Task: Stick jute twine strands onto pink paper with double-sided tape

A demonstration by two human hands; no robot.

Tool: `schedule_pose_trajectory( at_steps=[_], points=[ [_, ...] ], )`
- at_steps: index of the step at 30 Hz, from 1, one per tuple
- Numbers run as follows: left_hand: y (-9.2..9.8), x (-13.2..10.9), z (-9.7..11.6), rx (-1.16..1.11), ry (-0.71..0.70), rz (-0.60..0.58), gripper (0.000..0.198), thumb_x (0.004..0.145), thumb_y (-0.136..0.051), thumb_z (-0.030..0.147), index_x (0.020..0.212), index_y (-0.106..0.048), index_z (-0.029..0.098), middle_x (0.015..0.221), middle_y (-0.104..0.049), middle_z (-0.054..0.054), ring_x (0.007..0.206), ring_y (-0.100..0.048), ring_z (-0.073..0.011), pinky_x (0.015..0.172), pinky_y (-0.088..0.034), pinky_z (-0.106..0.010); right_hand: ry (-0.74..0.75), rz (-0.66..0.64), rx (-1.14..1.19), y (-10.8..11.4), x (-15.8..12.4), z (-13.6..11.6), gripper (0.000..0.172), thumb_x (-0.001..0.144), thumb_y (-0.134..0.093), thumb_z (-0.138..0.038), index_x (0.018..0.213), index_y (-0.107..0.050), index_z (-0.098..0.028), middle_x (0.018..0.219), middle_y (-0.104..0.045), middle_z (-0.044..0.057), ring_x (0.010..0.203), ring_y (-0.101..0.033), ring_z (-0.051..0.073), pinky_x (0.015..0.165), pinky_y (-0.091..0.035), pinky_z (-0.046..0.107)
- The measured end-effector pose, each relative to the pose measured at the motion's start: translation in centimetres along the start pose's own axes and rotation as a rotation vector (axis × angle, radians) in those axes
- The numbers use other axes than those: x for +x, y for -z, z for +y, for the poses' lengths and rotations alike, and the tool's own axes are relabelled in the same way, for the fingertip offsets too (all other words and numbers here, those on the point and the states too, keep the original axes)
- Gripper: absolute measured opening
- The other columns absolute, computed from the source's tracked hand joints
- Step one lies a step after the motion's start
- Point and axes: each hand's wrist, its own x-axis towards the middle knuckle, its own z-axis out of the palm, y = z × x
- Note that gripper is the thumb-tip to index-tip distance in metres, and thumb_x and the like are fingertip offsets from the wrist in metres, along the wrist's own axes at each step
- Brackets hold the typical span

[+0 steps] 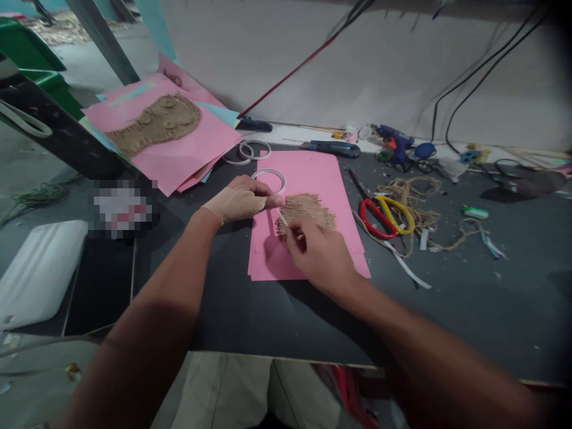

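A patch of jute twine strands (pixel 310 210) lies glued on a pink paper sheet (pixel 313 173) on the dark table. My left hand (pixel 241 199), wrapped in a beige bandage or glove, rests on the sheet's left edge with fingers pinched at the patch's left end. My right hand (pixel 319 253) is closed in a pinch at the patch's lower left corner, gripping a thin white strip (pixel 282 218). A white tape ring (pixel 269 174) lies just behind my left hand.
Pink sheets with a finished jute shape (pixel 156 122) lie at the back left. Two more tape rings (pixel 248 150), a utility knife (pixel 333 148), a blue glue gun (pixel 395 143), red and yellow scissors (pixel 384 214) and loose twine (pixel 411 193) sit to the right and behind. Cables hang on the wall.
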Motion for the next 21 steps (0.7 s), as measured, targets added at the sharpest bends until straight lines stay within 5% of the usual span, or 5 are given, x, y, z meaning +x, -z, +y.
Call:
schedule_pose_trajectory(
  at_steps=[6,14,21],
  points=[
    [-0.3,0.3,-0.6,-0.353,-0.001,0.006,0.052,0.081,-0.075,0.060,0.088,-0.079,0.009,0.084,-0.076,-0.013,0.072,-0.066,-0.0170,0.066,-0.050,-0.029,-0.061,0.250,0.271,0.2,0.9,1.2,0.008,0.095,-0.057,-0.028,0.096,-0.062,-0.022,0.079,-0.074,0.002,0.065,-0.069,0.015,0.064,-0.052,0.028],
    [0.0,0.4,-0.7,-0.478,0.001,0.019,0.060,0.074,-0.081,0.069,0.086,-0.075,0.010,0.080,-0.076,-0.013,0.066,-0.067,-0.0165,0.057,-0.046,-0.027,-0.188,0.269,0.543,0.0,1.2,1.3,0.011,0.094,-0.062,-0.030,0.100,-0.064,-0.021,0.091,-0.076,0.003,0.066,-0.070,0.014,0.067,-0.056,0.031],
    [0.0,0.2,-0.3,-0.498,-0.022,0.020,0.058,0.074,-0.080,0.069,0.080,-0.074,0.012,0.072,-0.071,-0.007,0.059,-0.061,-0.0128,0.058,-0.049,-0.027,-0.195,0.286,0.553,0.0,1.1,1.0,0.019,0.093,-0.064,-0.034,0.104,-0.068,-0.019,0.094,-0.078,0.005,0.067,-0.070,0.014,0.066,-0.058,0.031]
  ],
)
